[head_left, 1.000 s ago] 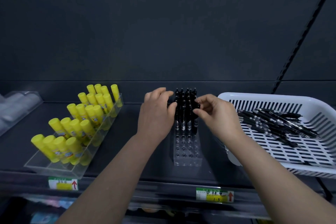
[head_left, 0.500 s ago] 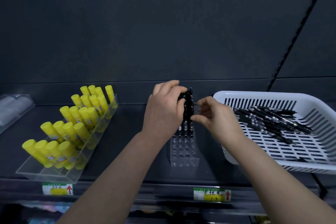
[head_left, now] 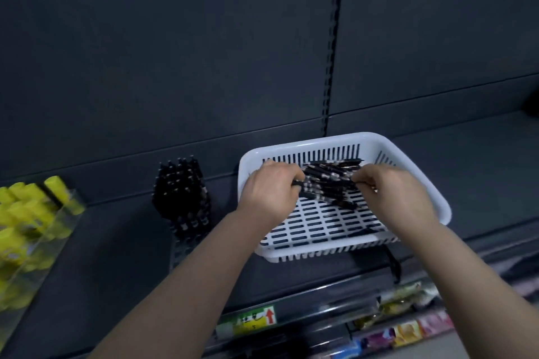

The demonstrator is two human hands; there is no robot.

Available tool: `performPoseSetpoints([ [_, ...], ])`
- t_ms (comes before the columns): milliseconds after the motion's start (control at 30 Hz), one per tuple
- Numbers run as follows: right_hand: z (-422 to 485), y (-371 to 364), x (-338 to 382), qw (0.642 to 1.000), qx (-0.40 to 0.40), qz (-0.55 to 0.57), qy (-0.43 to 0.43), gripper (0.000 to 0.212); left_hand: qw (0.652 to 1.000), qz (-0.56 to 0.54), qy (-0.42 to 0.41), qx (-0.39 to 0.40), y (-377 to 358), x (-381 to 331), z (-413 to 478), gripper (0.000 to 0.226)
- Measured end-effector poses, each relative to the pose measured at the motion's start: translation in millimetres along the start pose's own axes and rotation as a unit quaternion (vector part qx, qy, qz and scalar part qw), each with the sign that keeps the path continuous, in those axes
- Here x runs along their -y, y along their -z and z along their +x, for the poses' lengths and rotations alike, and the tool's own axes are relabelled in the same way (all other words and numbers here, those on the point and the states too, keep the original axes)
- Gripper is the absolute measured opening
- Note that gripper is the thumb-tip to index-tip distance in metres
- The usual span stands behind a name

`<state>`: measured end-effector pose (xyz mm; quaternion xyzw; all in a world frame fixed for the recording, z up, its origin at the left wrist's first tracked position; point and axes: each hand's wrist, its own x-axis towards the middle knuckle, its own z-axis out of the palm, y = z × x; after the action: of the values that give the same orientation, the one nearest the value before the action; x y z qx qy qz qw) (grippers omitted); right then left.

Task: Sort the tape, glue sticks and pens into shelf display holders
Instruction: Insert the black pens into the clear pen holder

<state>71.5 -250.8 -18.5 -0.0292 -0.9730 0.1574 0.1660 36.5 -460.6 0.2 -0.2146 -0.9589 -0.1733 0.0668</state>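
White basket (head_left: 306, 255) on shelf. Inside it, my left hand (head_left: 269, 194) and right hand (head_left: 392, 197) each grip one end of a black pen bundle (head_left: 329, 183). Left of basket: pen holder (head_left: 182, 198), back rows filled. Farther left: yellow glue sticks (head_left: 27, 213).

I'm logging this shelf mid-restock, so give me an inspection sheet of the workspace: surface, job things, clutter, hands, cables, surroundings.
Surface: dark shelf with a white basket standing on it.
Job's things: loose pens piled in the basket; upright pens fill the back rows of the holder, front holes empty; glue sticks in a clear tray; no tape seen.
Clutter: nothing seen.
Hands: left hand and right hand are both in the basket, fingers curled on the ends of the pen pile.
Cables: nothing seen.
Surroundings: dark back panel; price label on the shelf edge; packets on the shelf below.
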Motion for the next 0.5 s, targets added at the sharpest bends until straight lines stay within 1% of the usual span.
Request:
performPoseSetpoints([
  [100, -1, 5, -31, 0.999, 0.011, -0.008, -0.030, 0.019, 0.994, 0.014, -0.024, 0.104, -31, -25, 22, 0.028],
  [200, -4, 4, -48, 0.999, 0.029, -0.005, -0.036, 0.019, 0.986, 0.041, -0.050, 0.151, -55, -46, 39, 0.032],
  [267, -4, 4, -56, 0.999, 0.038, 0.008, -0.038, 0.019, 0.979, 0.071, -0.064, 0.179, -68, -58, 49, 0.031],
  [400, 4, 7, -62, 0.998, 0.044, 0.030, -0.022, 0.016, 0.959, 0.145, -0.047, 0.238, -79, -69, 61, 0.024],
  [433, 8, 7, -62, 0.998, 0.051, 0.031, -0.018, 0.015, 0.959, 0.156, -0.044, 0.234, -77, -69, 60, 0.022],
  [467, 12, 6, -62, 0.997, 0.064, 0.030, -0.012, 0.016, 0.965, 0.154, -0.036, 0.211, -73, -69, 60, 0.020],
  [500, 16, 5, -61, 0.996, 0.083, 0.027, -0.005, 0.016, 0.977, 0.132, -0.022, 0.164, -68, -66, 58, 0.018],
])
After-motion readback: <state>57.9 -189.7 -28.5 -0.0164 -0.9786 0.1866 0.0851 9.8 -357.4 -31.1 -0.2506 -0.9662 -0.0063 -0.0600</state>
